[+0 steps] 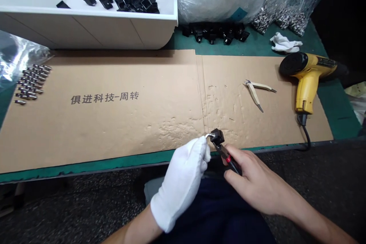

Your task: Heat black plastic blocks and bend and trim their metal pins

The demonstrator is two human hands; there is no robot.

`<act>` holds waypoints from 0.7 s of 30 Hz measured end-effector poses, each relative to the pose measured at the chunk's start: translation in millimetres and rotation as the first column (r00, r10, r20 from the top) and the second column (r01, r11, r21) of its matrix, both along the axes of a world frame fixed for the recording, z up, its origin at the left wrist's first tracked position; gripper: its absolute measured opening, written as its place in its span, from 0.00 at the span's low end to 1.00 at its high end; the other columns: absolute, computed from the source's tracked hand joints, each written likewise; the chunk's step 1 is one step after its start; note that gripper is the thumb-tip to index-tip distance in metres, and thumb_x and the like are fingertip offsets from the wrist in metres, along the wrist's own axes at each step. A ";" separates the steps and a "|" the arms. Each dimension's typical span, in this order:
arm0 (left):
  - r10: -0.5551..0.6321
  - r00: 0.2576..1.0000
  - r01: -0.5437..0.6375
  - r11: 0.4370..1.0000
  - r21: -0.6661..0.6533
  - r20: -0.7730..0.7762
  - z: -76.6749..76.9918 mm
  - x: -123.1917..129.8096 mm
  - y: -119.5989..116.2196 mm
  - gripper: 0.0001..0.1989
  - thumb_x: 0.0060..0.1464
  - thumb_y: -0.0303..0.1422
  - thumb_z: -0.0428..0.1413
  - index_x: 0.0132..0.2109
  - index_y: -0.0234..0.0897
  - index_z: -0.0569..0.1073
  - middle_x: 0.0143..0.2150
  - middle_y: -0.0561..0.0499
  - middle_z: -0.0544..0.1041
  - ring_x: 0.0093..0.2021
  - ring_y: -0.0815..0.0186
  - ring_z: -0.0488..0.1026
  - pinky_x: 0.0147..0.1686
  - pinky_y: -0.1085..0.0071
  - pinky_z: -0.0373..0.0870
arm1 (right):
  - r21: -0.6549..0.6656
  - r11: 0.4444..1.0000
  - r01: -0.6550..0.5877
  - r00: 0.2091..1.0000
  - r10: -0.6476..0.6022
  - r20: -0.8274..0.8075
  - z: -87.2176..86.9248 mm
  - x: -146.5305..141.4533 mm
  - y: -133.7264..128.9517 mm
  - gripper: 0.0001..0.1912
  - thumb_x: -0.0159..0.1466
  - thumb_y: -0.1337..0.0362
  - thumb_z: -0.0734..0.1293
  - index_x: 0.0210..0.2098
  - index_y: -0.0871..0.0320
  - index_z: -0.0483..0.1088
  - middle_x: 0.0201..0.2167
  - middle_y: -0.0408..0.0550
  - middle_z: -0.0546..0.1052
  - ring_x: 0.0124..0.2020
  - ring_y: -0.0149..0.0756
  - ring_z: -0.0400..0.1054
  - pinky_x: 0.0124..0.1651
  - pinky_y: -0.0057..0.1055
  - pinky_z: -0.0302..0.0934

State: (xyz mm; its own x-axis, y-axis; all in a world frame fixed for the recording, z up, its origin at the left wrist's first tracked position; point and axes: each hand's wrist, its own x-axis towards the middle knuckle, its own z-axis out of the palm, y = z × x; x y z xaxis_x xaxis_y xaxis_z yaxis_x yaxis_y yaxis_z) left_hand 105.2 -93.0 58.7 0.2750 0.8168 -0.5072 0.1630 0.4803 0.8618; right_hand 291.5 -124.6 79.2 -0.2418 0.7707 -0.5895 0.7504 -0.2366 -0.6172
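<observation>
Bent metal pin [207, 135] at a black bracket [217, 137], gloved left grip [181, 181] pinched on the pin, right grip [257, 179] closed on red-handled pliers [228, 159] clamping the bracket, steady alignment called for.

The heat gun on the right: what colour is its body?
The heat gun is yellow, black at the end; see the head view.

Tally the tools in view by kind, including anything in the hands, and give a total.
Heat gun: 1
Pale-handled cutters: 1
Black-handled pliers: 1
Total: 3
</observation>
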 end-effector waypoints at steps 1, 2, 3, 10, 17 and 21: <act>-0.025 0.999 0.025 0.999 0.030 -0.022 0.4 -1.2 0.8 0.20 0.69 0.42 0.44 0.29 0.40 0.63 0.25 0.57 0.65 0.24 0.71 0.59 0.27 0.74 0.62 | 0.011 1.000 -0.027 1.000 0.027 -0.002 -0.3 1.4 1.1 0.07 0.62 0.71 0.60 0.32 0.53 0.57 0.30 0.39 0.70 0.32 0.35 0.62 0.36 0.34 0.52; -0.071 0.995 0.076 0.994 0.078 -0.068 1.0 -2.8 1.9 0.19 0.70 0.41 0.43 0.30 0.40 0.64 0.26 0.56 0.67 0.25 0.70 0.62 0.29 0.73 0.63 | 0.022 0.998 -0.054 0.999 0.054 0.003 -1.2 3.1 2.4 0.07 0.62 0.71 0.60 0.32 0.53 0.56 0.29 0.39 0.69 0.31 0.34 0.61 0.36 0.33 0.52; -0.133 0.980 0.153 0.979 0.138 -0.148 1.9 -4.9 3.3 0.19 0.70 0.40 0.42 0.31 0.40 0.66 0.28 0.55 0.70 0.27 0.69 0.65 0.31 0.72 0.65 | 0.032 0.996 -0.081 0.997 0.081 0.012 -2.4 4.8 3.9 0.07 0.62 0.71 0.60 0.32 0.53 0.57 0.29 0.39 0.70 0.30 0.34 0.61 0.36 0.33 0.52; -0.176 0.591 0.673 0.646 0.361 -0.787 0.4 -16.8 6.6 0.14 0.69 0.33 0.45 0.57 0.42 0.69 0.42 0.48 0.81 0.36 0.59 0.80 0.37 0.66 0.73 | 0.063 0.974 -0.217 0.972 0.210 0.101 -4.3 12.5 18.0 0.04 0.62 0.69 0.61 0.36 0.55 0.62 0.32 0.46 0.74 0.33 0.39 0.67 0.37 0.35 0.54; 0.003 0.311 0.882 0.372 0.290 -0.950 -22.1 -25.3 27.3 0.22 0.65 0.30 0.46 0.65 0.37 0.62 0.33 0.47 0.80 0.27 0.54 0.79 0.20 0.67 0.65 | 0.073 0.953 -0.294 0.939 0.274 0.208 -5.5 9.9 32.9 0.02 0.62 0.67 0.61 0.33 0.55 0.62 0.30 0.48 0.74 0.31 0.39 0.67 0.35 0.35 0.53; -0.037 0.276 0.935 0.240 0.260 -0.960 -33.2 -30.6 45.5 0.15 0.63 0.27 0.46 0.55 0.37 0.68 0.31 0.48 0.79 0.26 0.55 0.79 0.19 0.68 0.62 | 0.060 0.932 -0.356 0.908 0.331 0.256 -7.1 8.4 42.6 0.03 0.61 0.67 0.62 0.30 0.55 0.62 0.28 0.48 0.73 0.29 0.38 0.65 0.32 0.35 0.52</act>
State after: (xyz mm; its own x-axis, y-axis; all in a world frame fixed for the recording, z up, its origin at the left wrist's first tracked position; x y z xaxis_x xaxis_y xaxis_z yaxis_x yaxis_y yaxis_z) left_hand 74.7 -47.5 25.5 0.7276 0.6782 -0.1027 0.6849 -0.7265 0.0551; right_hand 299.8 -82.0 72.1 -0.3650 0.7247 -0.5844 0.9012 0.1175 -0.4171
